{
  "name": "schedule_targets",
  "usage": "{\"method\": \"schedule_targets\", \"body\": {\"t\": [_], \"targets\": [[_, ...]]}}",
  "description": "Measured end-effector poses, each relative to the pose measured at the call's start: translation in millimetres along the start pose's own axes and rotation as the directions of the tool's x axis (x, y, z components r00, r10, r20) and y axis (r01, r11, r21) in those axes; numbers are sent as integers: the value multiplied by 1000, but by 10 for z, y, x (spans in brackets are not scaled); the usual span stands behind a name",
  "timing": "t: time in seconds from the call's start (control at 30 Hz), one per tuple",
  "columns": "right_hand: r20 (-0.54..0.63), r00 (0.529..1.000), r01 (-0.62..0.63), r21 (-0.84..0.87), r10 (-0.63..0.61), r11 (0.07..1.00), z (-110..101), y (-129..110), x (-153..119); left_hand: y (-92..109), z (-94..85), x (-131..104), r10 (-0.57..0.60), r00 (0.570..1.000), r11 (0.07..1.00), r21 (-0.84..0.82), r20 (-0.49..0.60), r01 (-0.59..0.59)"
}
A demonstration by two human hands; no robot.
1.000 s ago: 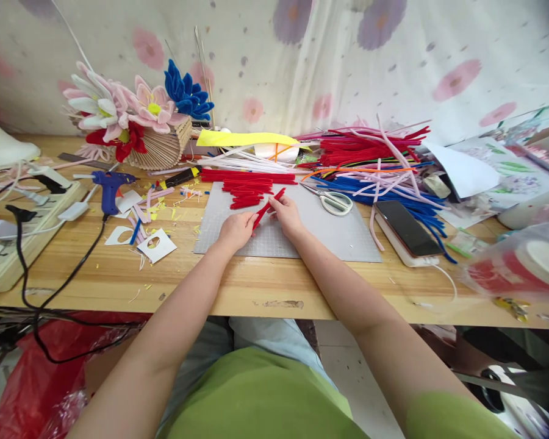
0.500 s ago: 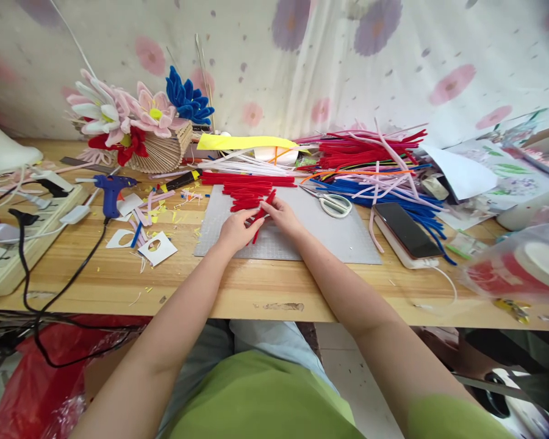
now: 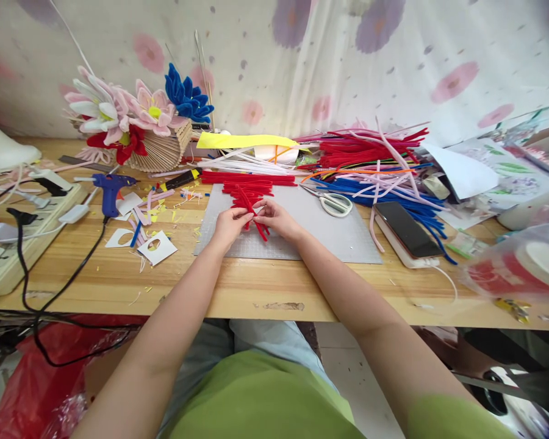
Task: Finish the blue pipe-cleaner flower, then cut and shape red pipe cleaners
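Over the grey cutting mat (image 3: 338,235), my left hand (image 3: 231,227) and my right hand (image 3: 278,219) meet with fingertips nearly touching. Both are closed on a red pipe cleaner (image 3: 261,230) whose lower end points down toward the mat's front edge. Behind the fingers lie more short red pipe cleaners (image 3: 244,189) in a stack that narrows toward me, partly hidden by the hands. A bundle of longer red ones (image 3: 274,180) runs along the mat's back edge. Scissors with pale handles (image 3: 335,205) rest on the mat at right.
A blue glue gun (image 3: 112,192), cut white cards (image 3: 159,249) and scraps lie left, beside a power strip (image 3: 36,235). Fuzzy flowers (image 3: 153,113) stand behind. Blue pipe cleaners (image 3: 393,204), a phone (image 3: 407,228) and a bagged cup (image 3: 526,265) are at right.
The held red piece has changed its slant: its top now leans left and its lower end points right. My left hand has shifted slightly left, and the fingers of both hands have repositioned.
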State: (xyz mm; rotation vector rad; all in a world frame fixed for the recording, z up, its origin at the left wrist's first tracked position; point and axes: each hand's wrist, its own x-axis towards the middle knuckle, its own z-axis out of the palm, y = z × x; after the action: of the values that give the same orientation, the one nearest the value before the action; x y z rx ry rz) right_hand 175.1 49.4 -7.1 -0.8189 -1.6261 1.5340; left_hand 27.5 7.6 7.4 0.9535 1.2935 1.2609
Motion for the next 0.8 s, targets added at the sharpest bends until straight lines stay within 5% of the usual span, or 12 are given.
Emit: {"method": "schedule_targets", "body": {"t": [0.27,0.4,0.8], "targets": [[-99,985,111,-245,-139,963,-62,-71,-58,92,-81,-49,-77,982,997,-1,172,78],[-99,983,114,-323,-153,940,26,-69,-61,85,-52,-58,-64,989,997,-39,134,70],[70,996,-60,56,56,997,-19,-116,-92,115,18,-58,-81,993,995,-53,87,86]]}}
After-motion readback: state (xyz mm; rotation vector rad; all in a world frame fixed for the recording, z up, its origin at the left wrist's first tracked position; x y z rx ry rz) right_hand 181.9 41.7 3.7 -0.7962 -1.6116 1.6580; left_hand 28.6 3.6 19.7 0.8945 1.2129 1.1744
